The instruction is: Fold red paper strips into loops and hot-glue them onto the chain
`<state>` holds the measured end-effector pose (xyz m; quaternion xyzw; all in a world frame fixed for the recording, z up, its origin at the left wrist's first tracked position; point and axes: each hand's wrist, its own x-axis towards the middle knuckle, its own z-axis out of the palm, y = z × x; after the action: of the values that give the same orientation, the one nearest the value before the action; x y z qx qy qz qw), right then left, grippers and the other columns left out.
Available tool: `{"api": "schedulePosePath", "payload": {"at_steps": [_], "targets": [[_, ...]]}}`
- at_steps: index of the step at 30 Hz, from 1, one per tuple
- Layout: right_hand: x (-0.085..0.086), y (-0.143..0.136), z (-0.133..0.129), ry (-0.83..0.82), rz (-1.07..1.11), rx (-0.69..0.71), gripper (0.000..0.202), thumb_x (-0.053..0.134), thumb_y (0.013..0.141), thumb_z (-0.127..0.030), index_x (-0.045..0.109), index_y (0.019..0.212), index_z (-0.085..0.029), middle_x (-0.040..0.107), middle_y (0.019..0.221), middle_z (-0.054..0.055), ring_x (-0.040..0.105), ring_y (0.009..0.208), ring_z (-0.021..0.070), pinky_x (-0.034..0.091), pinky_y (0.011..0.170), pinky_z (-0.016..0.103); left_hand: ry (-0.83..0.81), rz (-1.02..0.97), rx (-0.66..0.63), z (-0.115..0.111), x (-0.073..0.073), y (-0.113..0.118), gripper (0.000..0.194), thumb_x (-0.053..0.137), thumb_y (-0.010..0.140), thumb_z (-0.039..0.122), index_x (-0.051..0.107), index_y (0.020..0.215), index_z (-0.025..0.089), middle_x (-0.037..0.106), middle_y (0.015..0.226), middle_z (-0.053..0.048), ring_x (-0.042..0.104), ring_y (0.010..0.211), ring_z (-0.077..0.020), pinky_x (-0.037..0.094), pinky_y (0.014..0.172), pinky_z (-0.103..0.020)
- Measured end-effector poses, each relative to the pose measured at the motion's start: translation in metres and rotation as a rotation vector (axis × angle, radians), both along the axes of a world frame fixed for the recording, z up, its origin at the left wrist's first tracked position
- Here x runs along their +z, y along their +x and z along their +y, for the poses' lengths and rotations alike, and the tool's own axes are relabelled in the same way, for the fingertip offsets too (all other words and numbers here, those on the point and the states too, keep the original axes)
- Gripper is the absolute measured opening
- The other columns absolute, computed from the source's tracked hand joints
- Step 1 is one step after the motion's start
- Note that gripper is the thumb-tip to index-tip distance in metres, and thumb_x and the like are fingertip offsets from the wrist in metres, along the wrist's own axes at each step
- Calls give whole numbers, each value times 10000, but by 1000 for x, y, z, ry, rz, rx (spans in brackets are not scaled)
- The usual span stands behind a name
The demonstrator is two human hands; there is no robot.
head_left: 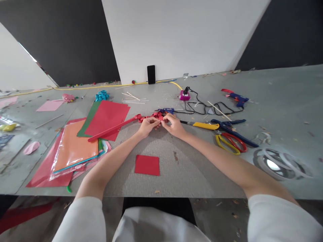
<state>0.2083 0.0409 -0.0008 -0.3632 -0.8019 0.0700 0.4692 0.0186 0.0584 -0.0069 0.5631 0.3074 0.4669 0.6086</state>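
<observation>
Here are my fingers, beyond the red paper rectangle point(147, 165) as I look out. My right hand point(174, 126) has thumb and forefinger pinched on a small red piece point(160, 118); my left hand point(148, 126) meets it from the other side, fingertips close together, though whether they grip it I can't tell. And the red stick point(113, 129)? Farther out than the rectangle and off to its left, long axis slanting away from me and rightward, its curled red strips point(140, 117) just past my left fingers, so left is nearer.
</observation>
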Motion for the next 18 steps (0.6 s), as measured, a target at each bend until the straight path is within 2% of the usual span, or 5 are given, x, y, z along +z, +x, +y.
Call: {"api": "schedulePosePath", "payload": {"at_steps": [6, 9, 11, 16, 18], "targets": [[3, -2, -3, -16, 10, 2, 234, 507, 1019, -391, 510, 837, -244, 550, 795, 25, 540, 787, 214, 413, 814, 392, 20, 50, 52, -7, -2, 2, 455, 847, 737, 552, 707, 812, 126, 678, 696, -27, 569, 561, -91, 438, 541, -238], [2, -1, -4, 1, 31, -13, 260, 495, 1027, -421, 494, 833, -249, 529, 786, 25, 526, 776, 215, 417, 788, 392, 111, 85, 248, -7, 14, -1, 444, 750, 842, 580, 699, 779, 144, 614, 603, -2, 481, 474, -72, 362, 469, -232], [1, -1, -3, 2, 48, -35, 277, 493, 1031, -450, 492, 838, -252, 532, 789, 24, 525, 772, 212, 421, 785, 397, 200, 60, 410, -10, 49, -6, 403, 689, 907, 569, 709, 872, 169, 620, 630, 4, 475, 461, -67, 331, 442, -226], [1, -1, -4, -19, 57, 7, 291, 493, 1036, -479, 511, 853, -254, 579, 812, 38, 557, 805, 221, 440, 815, 417, 453, -27, 419, -67, 200, -29, 428, 254, 1097, 328, 638, 1166, 152, 709, 1000, -23, 707, 715, -72, 485, 639, -207], [1, -1, -4, -18, 55, 22, 282, 497, 1036, -471, 516, 856, -254, 581, 814, 41, 558, 809, 224, 441, 819, 419, 627, 105, 407, -97, 245, -42, 613, 47, 1067, 239, 594, 1336, 176, 676, 1140, 6, 754, 963, -124, 524, 775, -282]]}}
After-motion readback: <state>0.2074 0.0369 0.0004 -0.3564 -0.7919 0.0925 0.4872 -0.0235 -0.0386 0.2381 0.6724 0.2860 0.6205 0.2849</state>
